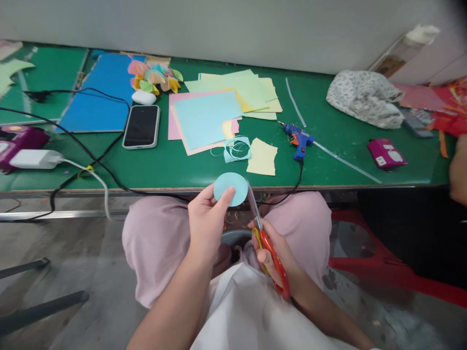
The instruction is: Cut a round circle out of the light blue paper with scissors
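Note:
My left hand (206, 218) pinches a round light-blue paper disc (235, 182) between thumb and fingers, in front of the table edge. Just right of the disc, the blades of a pair of scissors (276, 260) point up and away from me. My right hand (273, 248) grips their red and yellow handles. On the table beyond lie a light-blue paper offcut with thin curled strips (238, 149) and a pale yellow scrap (262, 157). Behind them, a blue sheet (204, 116) tops several coloured papers.
A blue glue gun (299, 141) with a clear glue stick lies right of the papers. Left are a phone (141, 126), a white case (143, 97), paper flowers (155, 76) and black cables. A patterned cloth bag (365, 99) sits right; another person's hand (458, 170) shows at the right edge.

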Available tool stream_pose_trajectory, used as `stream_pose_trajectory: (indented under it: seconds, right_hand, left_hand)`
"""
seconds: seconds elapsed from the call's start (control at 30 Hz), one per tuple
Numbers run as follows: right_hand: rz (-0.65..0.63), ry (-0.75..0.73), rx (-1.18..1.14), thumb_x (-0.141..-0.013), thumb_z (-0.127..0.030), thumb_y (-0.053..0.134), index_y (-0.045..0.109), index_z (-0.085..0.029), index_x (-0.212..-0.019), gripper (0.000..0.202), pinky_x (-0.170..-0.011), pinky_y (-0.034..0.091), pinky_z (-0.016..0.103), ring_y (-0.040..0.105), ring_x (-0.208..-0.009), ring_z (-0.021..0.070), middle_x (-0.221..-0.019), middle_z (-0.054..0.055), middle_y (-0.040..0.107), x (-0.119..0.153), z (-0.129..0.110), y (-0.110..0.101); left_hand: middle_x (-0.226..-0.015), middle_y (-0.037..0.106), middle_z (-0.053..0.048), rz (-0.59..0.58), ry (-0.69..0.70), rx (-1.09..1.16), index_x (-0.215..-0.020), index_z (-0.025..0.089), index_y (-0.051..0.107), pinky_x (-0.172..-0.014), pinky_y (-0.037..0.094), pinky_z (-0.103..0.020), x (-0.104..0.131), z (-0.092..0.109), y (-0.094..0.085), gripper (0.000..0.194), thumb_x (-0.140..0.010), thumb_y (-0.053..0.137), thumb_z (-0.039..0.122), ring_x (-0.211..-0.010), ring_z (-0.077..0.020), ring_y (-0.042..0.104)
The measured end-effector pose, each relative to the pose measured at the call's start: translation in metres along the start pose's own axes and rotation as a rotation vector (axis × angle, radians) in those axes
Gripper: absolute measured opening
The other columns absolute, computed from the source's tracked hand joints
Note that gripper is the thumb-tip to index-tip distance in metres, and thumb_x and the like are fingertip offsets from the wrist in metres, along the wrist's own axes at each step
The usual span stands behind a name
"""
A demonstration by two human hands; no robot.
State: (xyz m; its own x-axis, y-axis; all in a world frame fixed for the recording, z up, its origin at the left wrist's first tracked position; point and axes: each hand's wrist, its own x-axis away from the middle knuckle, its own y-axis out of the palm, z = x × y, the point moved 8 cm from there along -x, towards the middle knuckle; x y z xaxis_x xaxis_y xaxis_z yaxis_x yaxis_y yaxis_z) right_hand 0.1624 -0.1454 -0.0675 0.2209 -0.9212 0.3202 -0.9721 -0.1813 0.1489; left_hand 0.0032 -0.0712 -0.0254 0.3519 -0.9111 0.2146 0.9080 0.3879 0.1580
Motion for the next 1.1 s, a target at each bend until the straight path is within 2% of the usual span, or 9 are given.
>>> stream_pose_trajectory:
  seconds: [0.23, 0.5, 0.73, 0.93, 1.1]
  right_hand:
    - [0.001, 0.011, 0.002, -0.061, -0.091, 0.071, 0.060, -0.025, -0.115, 0.086, -0.049, 0.023, 0.025, 0.030, -0.059, 0.0127, -0.070, -0.006, 0.043, 0.002, 0.005, -0.003]
    - [0.041, 0.071, -0.037, -0.052, -0.090, 0.078, 0.060, -0.024, -0.110, 0.089, -0.048, 0.023, 0.025, 0.033, -0.058, 0.0121, -0.068, -0.007, 0.044, 0.002, 0.006, -0.003]
    - [0.040, 0.097, -0.046, -0.052, -0.087, 0.081, 0.060, -0.024, -0.109, 0.087, -0.052, 0.022, 0.027, 0.029, -0.059, 0.0120, -0.068, -0.007, 0.041, 0.003, 0.008, -0.004]
    - [0.018, 0.083, -0.037, -0.055, -0.089, 0.077, 0.060, -0.027, -0.110, 0.085, -0.053, 0.022, 0.028, 0.031, -0.059, 0.0128, -0.069, -0.007, 0.043, 0.005, 0.011, -0.005]
    - [0.018, 0.002, -0.082, -0.058, -0.091, 0.074, 0.057, -0.033, -0.120, 0.087, -0.055, 0.033, 0.029, 0.040, -0.062, 0.0136, -0.089, -0.004, 0.051, 0.004, 0.008, -0.005]
  left_hand:
    - [-0.052, 0.048, 0.009, 0.001, -0.003, 0.027, -0.090, 0.017, 0.083, -0.055, 0.047, -0.021, 0.000, -0.001, -0.002, 0.028, -0.069, 0.089, 0.035, -0.049, -0.0063, 0.040]
    - [-0.052, 0.051, 0.008, 0.021, -0.020, 0.046, -0.084, 0.017, 0.080, -0.057, 0.050, -0.023, 0.000, 0.003, -0.002, 0.023, -0.069, 0.087, 0.032, -0.052, -0.0090, 0.050]
    - [-0.054, 0.055, 0.006, 0.037, -0.028, 0.033, -0.081, 0.016, 0.078, -0.057, 0.050, -0.024, 0.001, 0.004, -0.004, 0.023, -0.068, 0.087, 0.034, -0.056, -0.0127, 0.057]
    - [-0.052, 0.052, 0.007, 0.033, -0.023, 0.038, -0.089, 0.017, 0.081, -0.056, 0.048, -0.024, -0.002, 0.001, -0.006, 0.029, -0.069, 0.088, 0.036, -0.051, -0.0103, 0.051]
    - [-0.055, 0.053, 0.007, 0.007, -0.004, 0.007, -0.086, 0.017, 0.081, -0.053, 0.041, -0.019, 0.002, -0.002, -0.003, 0.025, -0.073, 0.087, 0.037, -0.051, -0.0064, 0.041]
